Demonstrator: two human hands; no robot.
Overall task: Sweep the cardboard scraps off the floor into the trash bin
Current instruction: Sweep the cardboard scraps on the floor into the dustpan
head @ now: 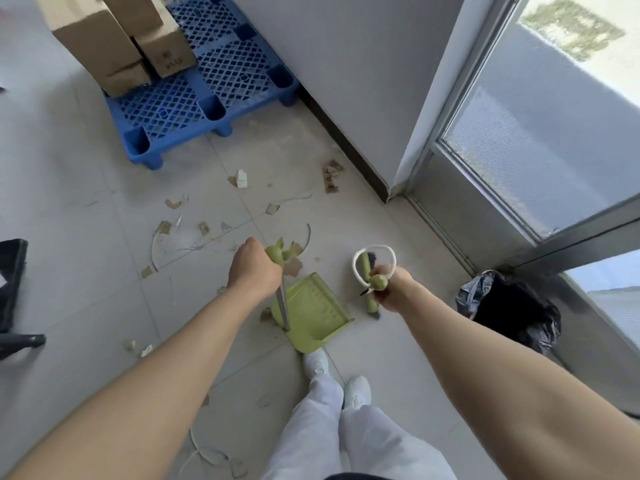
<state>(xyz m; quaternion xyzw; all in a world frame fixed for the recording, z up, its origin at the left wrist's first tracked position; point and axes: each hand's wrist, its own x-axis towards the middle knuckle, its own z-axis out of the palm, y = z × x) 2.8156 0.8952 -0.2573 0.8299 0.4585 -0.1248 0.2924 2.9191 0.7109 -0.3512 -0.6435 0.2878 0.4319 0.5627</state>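
Left hand (254, 268) is curled tight round the dustpan (311, 313) handle, and the right hand (389, 289) grips the broom (370, 299) top. Scraps (204, 228) lie far and left of the pan. The bin (512, 306) sits right, nearer the broom hand.

**Floor layout, doorway corner**

Dustpan (313, 313) is sitting on the floor (86, 237) just ahead of the shoes (356, 389), with the broom (370, 292) standing just right of it. Cardboard scraps (204, 228) are lying scattered ahead and left. Trash bin (512, 310) is standing further right, beside the door (485, 202). Boxes (100, 39) are sitting on the pallet (194, 95), far ahead-left.
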